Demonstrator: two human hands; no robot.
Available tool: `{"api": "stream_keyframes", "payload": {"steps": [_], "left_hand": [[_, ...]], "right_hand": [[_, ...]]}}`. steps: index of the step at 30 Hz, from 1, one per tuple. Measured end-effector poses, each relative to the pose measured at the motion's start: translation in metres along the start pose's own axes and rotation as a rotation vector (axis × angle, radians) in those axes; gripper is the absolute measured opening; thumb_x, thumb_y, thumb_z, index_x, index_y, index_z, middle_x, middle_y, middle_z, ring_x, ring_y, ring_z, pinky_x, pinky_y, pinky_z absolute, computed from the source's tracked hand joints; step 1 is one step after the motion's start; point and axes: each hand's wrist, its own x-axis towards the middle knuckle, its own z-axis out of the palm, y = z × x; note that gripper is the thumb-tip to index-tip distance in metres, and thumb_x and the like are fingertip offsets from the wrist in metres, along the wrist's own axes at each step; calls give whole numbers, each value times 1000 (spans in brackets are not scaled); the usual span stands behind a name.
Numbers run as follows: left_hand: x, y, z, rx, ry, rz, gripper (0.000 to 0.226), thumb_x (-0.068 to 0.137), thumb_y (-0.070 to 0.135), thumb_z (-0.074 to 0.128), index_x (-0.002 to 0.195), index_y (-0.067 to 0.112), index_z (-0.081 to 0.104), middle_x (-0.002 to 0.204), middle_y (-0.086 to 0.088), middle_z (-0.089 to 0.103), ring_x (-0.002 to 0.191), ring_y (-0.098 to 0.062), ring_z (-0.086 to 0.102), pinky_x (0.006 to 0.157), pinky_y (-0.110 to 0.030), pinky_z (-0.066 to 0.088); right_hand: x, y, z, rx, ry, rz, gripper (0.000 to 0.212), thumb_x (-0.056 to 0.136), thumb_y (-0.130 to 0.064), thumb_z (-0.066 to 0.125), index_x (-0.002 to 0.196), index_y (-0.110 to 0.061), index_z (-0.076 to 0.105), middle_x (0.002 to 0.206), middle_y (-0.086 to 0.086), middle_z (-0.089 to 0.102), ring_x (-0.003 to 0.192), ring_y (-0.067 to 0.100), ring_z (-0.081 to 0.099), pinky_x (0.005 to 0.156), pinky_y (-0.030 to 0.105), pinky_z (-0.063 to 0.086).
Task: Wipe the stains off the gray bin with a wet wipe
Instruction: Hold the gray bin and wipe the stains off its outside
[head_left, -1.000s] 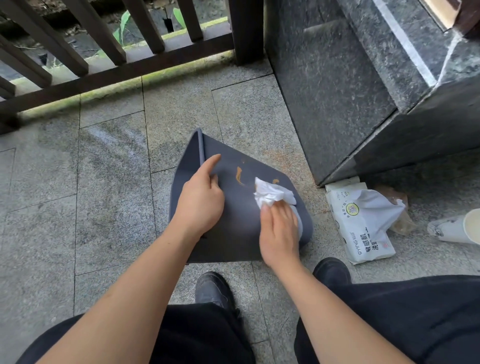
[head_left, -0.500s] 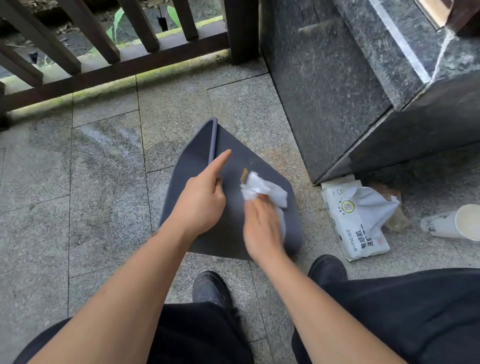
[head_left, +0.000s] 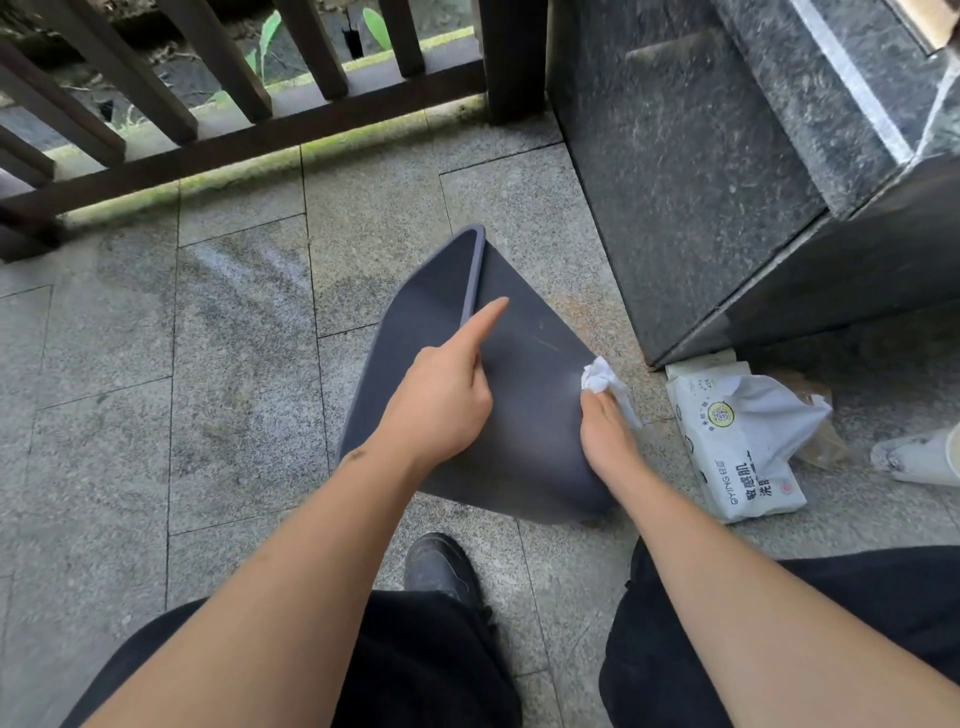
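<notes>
**Hands on the tipped gray bin**

Bin (head_left: 524, 395) lies on its side on the granite paving (head_left: 234, 338), mouth turned away toward the wooden railing (head_left: 249, 150), its broad gray wall facing up. The left hand (head_left: 441, 400) rests on that wall near the rim: forearm reaching in from the lower left, wrist nearly straight, index finger stretched out and pointing along the rim edge, the other fingers curled under the palm. It grips nothing; it only presses the bin down.

The right hand (head_left: 605, 428) comes in from the lower right with the wrist bent inward, sitting at the bin's right edge. Its fingers are closed around a crumpled white wet wipe (head_left: 602, 379), which bunches out beyond the fingertips and touches the bin's wall just where it meets the floor. A thin faint streak shows on the gray surface above the wipe.

Just to the right, a white pack of wipes (head_left: 737, 441) lies open against the foot of a dark stone block (head_left: 701, 182). A black shoe (head_left: 441, 566) stands below the bin, between the two forearms.
</notes>
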Motion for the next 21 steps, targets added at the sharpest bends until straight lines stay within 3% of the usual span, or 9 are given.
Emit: {"api": "stream_keyframes", "payload": {"steps": [2,4,6,8,10,12,15,18,21], "left_hand": [[3,-2,-1,-6,6,11,64,93,14,35,143,54,32,64,5,58,54,-6,51,48,-31,37],[3,-5,-1,1,20,9,64,93,15,34,145,52,29,59,7,56,53,-6,52,46,-31,36],[3,-7,-1,23,18,30,65,93,15,34,149,47,26,61,18,58,55,-3,52,43,-24,31],[4,-7,-1,12,8,53,66,91,17,34,151,43,24,62,26,57,56,0,53,43,-19,32],[4,-8,-4,-10,16,53,68,90,18,34,150,46,23,57,17,58,56,-2,53,45,-17,32],[2,-8,-5,2,27,88,70,90,16,35,149,51,22,48,6,53,54,-6,53,45,-17,31],[-5,-3,2,45,-4,158,72,87,19,32,146,59,20,47,1,49,52,-11,51,44,-19,30],[-5,-8,5,22,14,128,72,90,16,34,147,57,20,58,14,56,51,-10,51,43,-19,28],[-5,-18,1,-1,34,86,69,93,14,34,148,54,22,58,11,55,50,-9,48,46,-19,27]], "right_hand": [[-14,-11,5,-52,-44,-63,51,102,-28,21,132,3,49,136,24,49,134,37,41,108,37,29],[-36,-26,13,-132,-35,-230,57,97,-32,20,119,7,56,125,29,54,121,38,48,103,41,34],[-61,-46,25,-81,10,-459,51,96,-35,21,105,-3,60,105,14,61,102,29,53,93,42,41],[-77,-62,33,39,-30,-632,41,103,-31,28,122,-12,59,120,3,63,114,19,55,102,42,40],[-78,-71,32,48,-82,-708,39,106,-25,31,138,-16,52,138,5,58,132,21,50,112,43,35],[-65,-82,26,13,-111,-721,41,106,-21,29,135,-11,54,138,12,59,131,27,50,112,48,34],[-33,-106,25,16,-99,-643,47,97,-19,23,121,4,57,126,28,61,121,41,54,106,56,38],[2,-109,29,-23,-88,-596,51,99,-26,19,127,-3,55,130,21,60,123,36,51,107,50,38],[32,-86,26,6,-70,-406,56,101,-38,17,137,-10,50,141,17,53,132,32,45,109,41,31]]}}
